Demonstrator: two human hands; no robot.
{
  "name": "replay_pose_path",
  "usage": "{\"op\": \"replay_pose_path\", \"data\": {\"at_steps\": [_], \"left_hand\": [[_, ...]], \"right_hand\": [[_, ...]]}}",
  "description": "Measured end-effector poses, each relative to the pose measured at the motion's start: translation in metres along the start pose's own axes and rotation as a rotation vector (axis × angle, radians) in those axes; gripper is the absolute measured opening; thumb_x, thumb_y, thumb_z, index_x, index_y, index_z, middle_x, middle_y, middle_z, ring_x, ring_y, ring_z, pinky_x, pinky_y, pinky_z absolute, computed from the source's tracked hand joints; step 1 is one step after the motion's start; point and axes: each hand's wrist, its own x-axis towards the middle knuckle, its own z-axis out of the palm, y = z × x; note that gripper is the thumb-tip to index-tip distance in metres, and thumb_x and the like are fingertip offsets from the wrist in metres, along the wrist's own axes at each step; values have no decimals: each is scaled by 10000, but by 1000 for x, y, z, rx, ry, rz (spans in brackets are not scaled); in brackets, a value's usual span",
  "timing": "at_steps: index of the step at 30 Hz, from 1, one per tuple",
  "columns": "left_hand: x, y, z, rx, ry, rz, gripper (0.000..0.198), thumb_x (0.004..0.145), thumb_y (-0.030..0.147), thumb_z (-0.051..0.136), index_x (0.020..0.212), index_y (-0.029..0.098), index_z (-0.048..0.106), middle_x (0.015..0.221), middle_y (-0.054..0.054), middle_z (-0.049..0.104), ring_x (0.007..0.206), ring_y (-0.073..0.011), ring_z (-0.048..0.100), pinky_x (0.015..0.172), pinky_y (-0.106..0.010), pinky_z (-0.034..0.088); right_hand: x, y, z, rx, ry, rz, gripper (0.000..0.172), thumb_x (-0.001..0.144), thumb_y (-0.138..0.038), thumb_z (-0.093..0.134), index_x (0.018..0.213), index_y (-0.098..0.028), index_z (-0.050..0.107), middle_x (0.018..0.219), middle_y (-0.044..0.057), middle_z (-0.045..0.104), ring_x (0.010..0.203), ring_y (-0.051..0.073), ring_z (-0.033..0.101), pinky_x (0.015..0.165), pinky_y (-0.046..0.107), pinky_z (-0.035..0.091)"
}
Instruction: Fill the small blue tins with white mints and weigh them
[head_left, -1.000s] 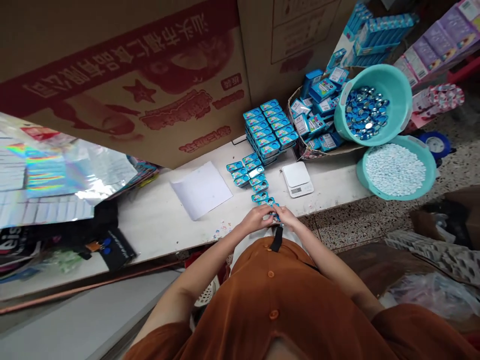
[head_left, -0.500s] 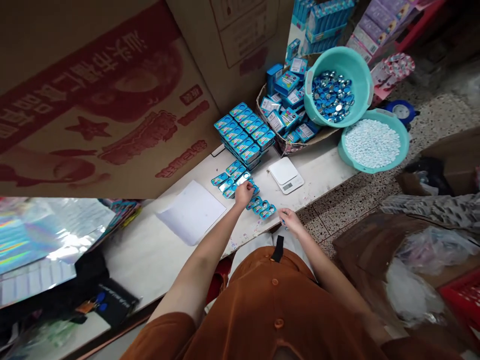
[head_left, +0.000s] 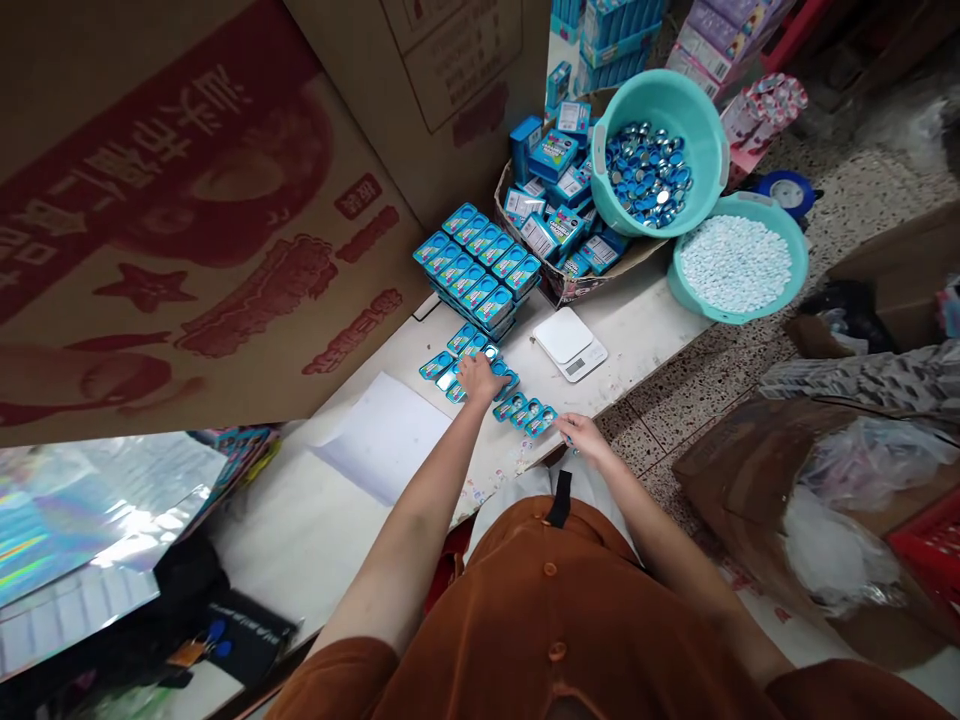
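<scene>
Blue packs with round wells lie in short rows on the white table. My left hand rests over them, thumb and fingers spread, covering several. Closer to the front edge runs a short row of the same packs with shiny round pieces in their wells. At that row's right end is my right hand, its fingertips pinched beside the last pack. Bits of blue show under its curled fingers, like the small blue-and-silver round pieces in the upper turquoise tub; their exact shape is too small to tell.
Stacked blue packs stand behind the rows. A white scale sits to their right, a paper sheet to their left. A carton of blue boxes supports the upper tub; another tub holds white tablets. Large cartons wall the left.
My left hand has gone from a pinch at the packs to fingers spread over them, slightly left. My right hand has come up against the end of the front row. The view has shifted slightly.
</scene>
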Motion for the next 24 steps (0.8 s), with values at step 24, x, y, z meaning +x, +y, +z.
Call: {"op": "replay_pose_path", "data": {"at_steps": [24], "left_hand": [[25,-1,-1,55,-133,-49,1213,612,519,738,1484,182,-35,1558,-160,-127,1406,-374,-172,1109,-624,38]], "right_hand": [[151,-35,50,-436,-82,-129,224,640,-362,747,754,-169,746,636,2,671,642,158,599,631,259,431]]}}
